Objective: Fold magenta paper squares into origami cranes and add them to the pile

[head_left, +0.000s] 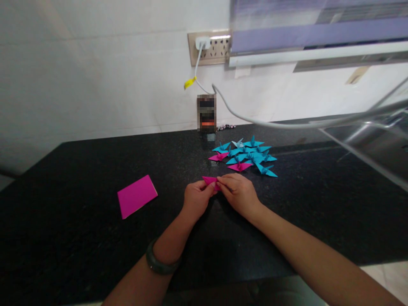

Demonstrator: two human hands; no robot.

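Between my two hands is a small piece of folded pink paper, its pointed end sticking out to the upper left. My left hand pinches it from the left, thumb on top. From the right, my right hand grips its other side with thumb and fingertips, hiding part of it. Just beyond my hands lie several blue paper cranes, along with a pink paper crane and another pink crane at the near left of the group. A stack of pink square paper rests left of my hands.
The black countertop meets a white wall. A blurred-out upright device leans there beside a beaded string. A white cable runs from the wall socket across to the right, above a metal sink edge.
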